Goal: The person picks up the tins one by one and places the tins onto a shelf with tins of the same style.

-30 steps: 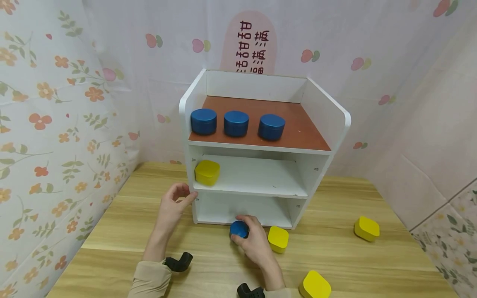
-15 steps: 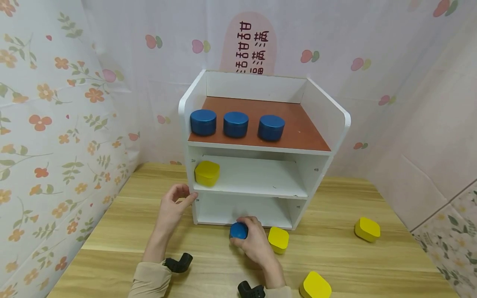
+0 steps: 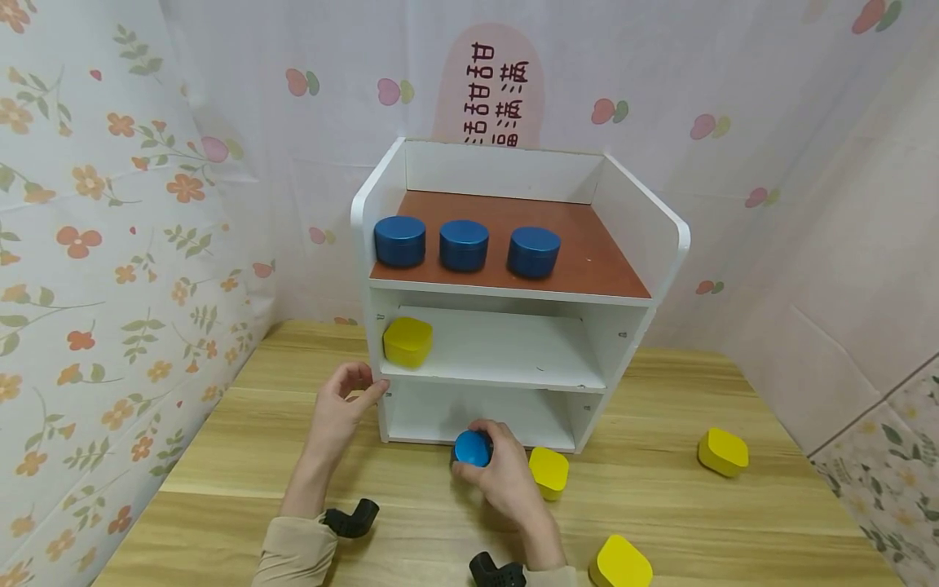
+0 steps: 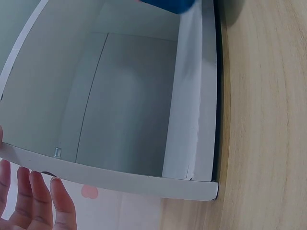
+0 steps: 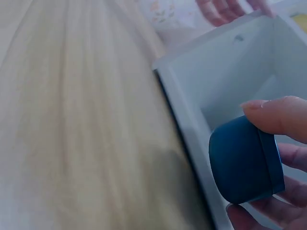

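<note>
A small white shelf unit (image 3: 506, 363) stands on the table, with a brown top. My left hand (image 3: 345, 408) holds its left side panel, thumb at the front edge and fingers along the outer face; the left wrist view shows those fingers (image 4: 43, 199) beside the panel. In front of the bottom compartment, my right hand (image 3: 508, 473) grips a round blue tin (image 3: 472, 448) between thumb and fingers. The right wrist view shows this tin (image 5: 244, 160) tilted, near the bottom board's edge. Three similar blue tins (image 3: 464, 245) stand in a row on the brown top.
One yellow rounded-square box (image 3: 407, 342) sits at the left end of the middle shelf. On the wooden table (image 3: 242, 456), a yellow box (image 3: 548, 473) lies close to my right hand. Others lie at the front (image 3: 620, 562) and far right (image 3: 723, 452). Patterned curtains hang behind.
The blue tin in my right hand has risen slightly and tipped, so more of its lid catches the light. My left hand stays at the side panel.
</note>
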A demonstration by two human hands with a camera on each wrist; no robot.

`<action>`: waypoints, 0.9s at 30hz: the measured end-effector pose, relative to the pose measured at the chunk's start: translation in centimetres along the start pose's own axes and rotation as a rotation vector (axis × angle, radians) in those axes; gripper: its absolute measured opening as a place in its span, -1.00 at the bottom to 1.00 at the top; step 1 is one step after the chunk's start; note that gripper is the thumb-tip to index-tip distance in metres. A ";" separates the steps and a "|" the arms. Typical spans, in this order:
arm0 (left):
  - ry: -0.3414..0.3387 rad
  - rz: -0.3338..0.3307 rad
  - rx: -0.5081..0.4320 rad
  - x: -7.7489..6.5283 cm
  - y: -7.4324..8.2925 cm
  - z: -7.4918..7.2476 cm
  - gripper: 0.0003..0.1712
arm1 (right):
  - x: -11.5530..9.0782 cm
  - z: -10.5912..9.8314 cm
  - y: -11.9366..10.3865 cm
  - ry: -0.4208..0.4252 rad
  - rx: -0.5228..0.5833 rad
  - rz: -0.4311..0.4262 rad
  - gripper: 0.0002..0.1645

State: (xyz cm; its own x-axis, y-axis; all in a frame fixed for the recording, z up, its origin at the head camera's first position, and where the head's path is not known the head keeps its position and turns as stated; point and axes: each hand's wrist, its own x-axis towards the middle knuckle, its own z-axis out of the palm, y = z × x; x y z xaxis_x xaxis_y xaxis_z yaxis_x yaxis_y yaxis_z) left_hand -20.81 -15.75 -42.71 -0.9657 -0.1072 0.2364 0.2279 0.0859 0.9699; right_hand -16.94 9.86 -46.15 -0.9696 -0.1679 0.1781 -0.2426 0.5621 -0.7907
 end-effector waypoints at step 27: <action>0.007 -0.020 -0.010 -0.2 0.3 0.3 -0.61 | -2.1 -9.2 -8.7 0.206 0.105 -0.201 -0.30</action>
State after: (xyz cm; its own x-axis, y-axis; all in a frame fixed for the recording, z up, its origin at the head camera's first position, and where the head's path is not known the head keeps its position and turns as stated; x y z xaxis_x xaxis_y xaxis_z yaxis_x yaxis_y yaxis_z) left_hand -20.56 -15.40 -42.44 -0.9692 -0.1161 0.2174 0.2098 0.0740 0.9749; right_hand -13.07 12.71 -34.25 -0.8912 -0.0939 0.4438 -0.4363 0.4455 -0.7818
